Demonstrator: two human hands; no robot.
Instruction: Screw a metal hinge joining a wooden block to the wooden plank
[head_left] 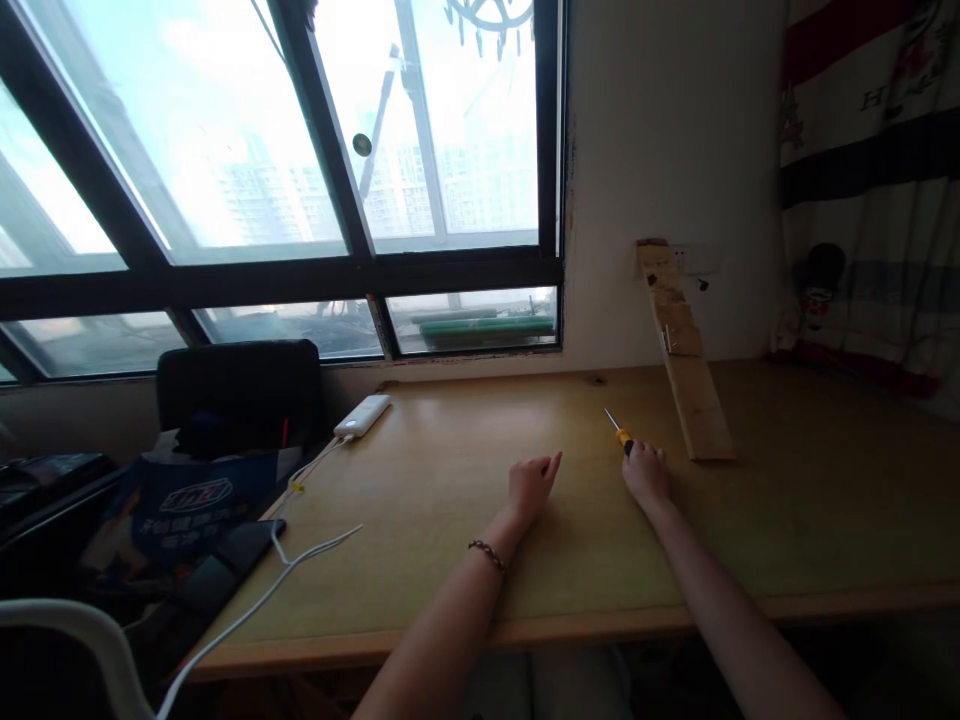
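Observation:
My right hand [646, 473] is wrapped round the yellow and black handle of a screwdriver [623, 436]. Its thin metal shaft points away from me, up and to the left. Over the middle of the table, my left hand [532, 483] is closed with its fingers curled, one digit sticking out to the right. Whatever those fingers may hold is hidden or too small to name. To the right of my right hand, a wooden board [688, 370] leans against the wall, its foot on the tabletop. Screws or nails stick out of the board.
The yellowish wooden table [420, 560] runs below a window. A white power strip or adapter [363, 415] lies at its left edge, and a white cable [289, 565] trails from there. A black chair [238, 385] with a blue bag [195, 510] stands left. A curtain [870, 200] hangs right.

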